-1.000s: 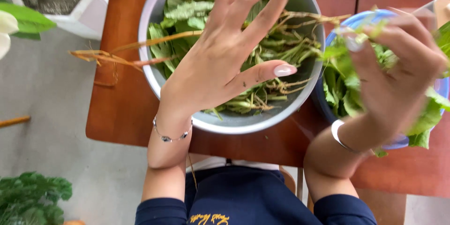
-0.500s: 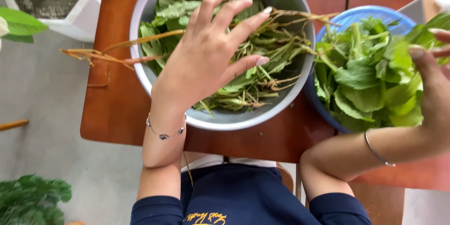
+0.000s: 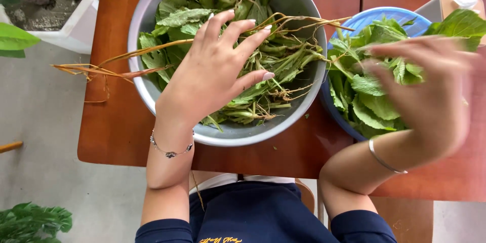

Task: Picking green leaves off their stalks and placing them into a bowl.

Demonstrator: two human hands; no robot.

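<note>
On the wooden table [image 3: 116, 136], all positions below are given relative to the metal bowl [image 3: 152, 96].

Metal bowl: round, steel-coloured, standing on the table directly ahead of the person.

Stalks: leafy green stalks with roots [image 3: 263, 71] fill the bowl; several long thin stems [image 3: 101, 68] hang out over the bowl's left rim and end above the table edge.

Left hand [image 3: 212, 76]: palm down over the middle of the bowl, fingers spread wide and nearly straight, fingertips resting on or just above the stalks. No stalk is clamped between the fingers.

Blue bowl [image 3: 374, 15]: just to the right of the metal bowl, rims close or touching; it holds a heap of picked green leaves [image 3: 364, 96].

Right hand [image 3: 430, 96]: to the right of the metal bowl, above the blue bowl and its leaves. Motion blur hides the detail; fingers appear loosely spread, and it cannot be told whether they hold a leaf.

Wrists: a thin chain bracelet [image 3: 169, 152] on the left, a plain bangle [image 3: 385, 159] on the right, both on the near side of the metal bowl.

White planter [image 3: 76, 30]: on the floor, left of the metal bowl and beyond the table edge.

Box [image 3: 448, 5]: far right of the metal bowl, behind the blue bowl, partly covered by leaves.
</note>
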